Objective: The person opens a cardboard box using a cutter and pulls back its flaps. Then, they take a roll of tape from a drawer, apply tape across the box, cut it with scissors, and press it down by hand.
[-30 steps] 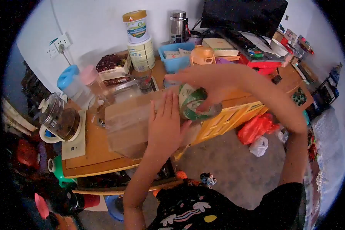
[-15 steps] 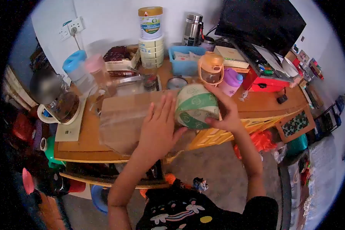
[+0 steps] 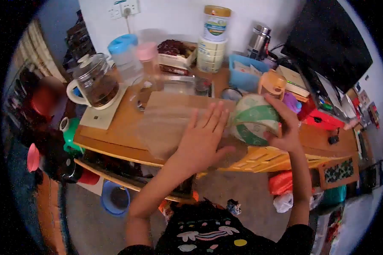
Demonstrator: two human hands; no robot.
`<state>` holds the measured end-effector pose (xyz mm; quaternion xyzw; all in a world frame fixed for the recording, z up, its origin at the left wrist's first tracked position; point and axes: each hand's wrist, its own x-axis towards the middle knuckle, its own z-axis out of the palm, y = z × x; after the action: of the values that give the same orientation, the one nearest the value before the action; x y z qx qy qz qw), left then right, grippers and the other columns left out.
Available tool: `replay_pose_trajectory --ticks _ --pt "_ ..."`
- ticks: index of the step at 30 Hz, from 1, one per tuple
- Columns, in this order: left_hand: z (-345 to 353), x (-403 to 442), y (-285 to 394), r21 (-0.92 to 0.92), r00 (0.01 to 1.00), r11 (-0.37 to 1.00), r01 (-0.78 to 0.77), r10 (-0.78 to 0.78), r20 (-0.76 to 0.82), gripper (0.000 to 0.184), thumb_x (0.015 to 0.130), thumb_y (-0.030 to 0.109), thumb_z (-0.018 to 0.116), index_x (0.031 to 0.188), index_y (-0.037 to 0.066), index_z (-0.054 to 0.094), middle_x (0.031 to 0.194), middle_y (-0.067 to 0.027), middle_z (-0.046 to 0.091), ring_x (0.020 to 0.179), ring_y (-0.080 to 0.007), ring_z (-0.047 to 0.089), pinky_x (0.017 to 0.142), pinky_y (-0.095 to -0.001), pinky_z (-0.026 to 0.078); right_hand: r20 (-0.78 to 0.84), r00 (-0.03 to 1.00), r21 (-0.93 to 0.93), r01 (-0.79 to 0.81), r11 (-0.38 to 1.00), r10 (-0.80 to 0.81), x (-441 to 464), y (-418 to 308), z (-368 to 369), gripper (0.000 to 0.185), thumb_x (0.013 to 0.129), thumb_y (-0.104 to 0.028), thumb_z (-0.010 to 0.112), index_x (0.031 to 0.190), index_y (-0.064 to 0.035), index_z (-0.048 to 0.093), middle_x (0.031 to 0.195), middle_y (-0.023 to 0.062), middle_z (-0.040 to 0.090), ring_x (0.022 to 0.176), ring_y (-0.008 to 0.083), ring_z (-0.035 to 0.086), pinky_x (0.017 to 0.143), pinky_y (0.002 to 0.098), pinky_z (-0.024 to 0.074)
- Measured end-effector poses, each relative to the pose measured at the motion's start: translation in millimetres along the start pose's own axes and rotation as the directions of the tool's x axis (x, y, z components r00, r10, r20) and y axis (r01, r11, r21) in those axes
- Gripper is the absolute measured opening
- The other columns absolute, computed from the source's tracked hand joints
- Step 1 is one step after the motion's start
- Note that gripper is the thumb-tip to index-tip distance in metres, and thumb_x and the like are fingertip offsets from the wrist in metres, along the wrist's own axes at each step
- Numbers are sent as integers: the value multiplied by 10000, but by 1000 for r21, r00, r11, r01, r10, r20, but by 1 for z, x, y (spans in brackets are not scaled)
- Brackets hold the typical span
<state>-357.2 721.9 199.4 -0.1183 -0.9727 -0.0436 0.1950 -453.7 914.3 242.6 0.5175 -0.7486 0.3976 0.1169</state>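
My left hand (image 3: 205, 135) lies flat on a brown cardboard box (image 3: 168, 112), its fingers stretched out across the top. On the right, my right hand (image 3: 287, 127) grips a wide roll of packing tape (image 3: 255, 120) with a green and white print. The thumb presses its lower edge and the fingers curve over its far side. This roll sits against the right end of the box, close to my left fingertips. Whether a strip of tape runs from the roll to the box is too blurred to tell.
A glass teapot (image 3: 100, 85) stands left on the wooden desk (image 3: 115, 140). Behind the box are a pink-lidded jar (image 3: 148, 57), stacked cans (image 3: 212, 51), a blue basket (image 3: 244, 70) and an orange-lidded bottle (image 3: 271, 83). An open drawer (image 3: 115, 176) juts out below.
My view has turned left, so the desk and its things appear farther right. Both hands keep nearly the same hold on the box and the roll of packing tape.
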Motion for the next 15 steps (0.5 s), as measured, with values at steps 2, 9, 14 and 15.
replay_pose_trajectory --ticks 2,9,14,15 --pt "-5 -9 -15 -153 999 987 47 -47 2 711 723 456 435 1203 -17 208 1266 -168 186 1176 -281 178 939 -421 151 -30 998 -33 46 998 -47 1 -1 0 686 445 -141 591 1108 -72 427 1051 122 488 957 259 468 856 338 310" --pt "-33 -50 -77 -73 969 966 246 -244 41 729 731 472 418 1193 -50 204 1259 -179 192 1177 -290 166 949 -408 134 21 1000 -165 2 986 2 5 -19 -7 696 460 -179 615 1122 -91 419 1030 124 496 923 287 475 828 345 328" --pt "-42 -51 -82 70 953 980 184 -195 233 739 738 510 365 1183 -62 222 1250 -204 193 1183 -270 155 956 -369 140 80 997 -128 9 992 1 14 -26 -6 692 474 -163 618 1129 -92 410 1018 135 494 915 298 472 831 353 330" --pt "-39 -54 -87 66 954 981 185 -195 228 739 738 510 365 1183 -62 222 1250 -204 193 1183 -270 155 956 -369 140 88 996 -147 33 989 -20 15 -28 -1 691 477 -158 621 1131 -92 408 1014 140 494 917 301 470 832 355 331"
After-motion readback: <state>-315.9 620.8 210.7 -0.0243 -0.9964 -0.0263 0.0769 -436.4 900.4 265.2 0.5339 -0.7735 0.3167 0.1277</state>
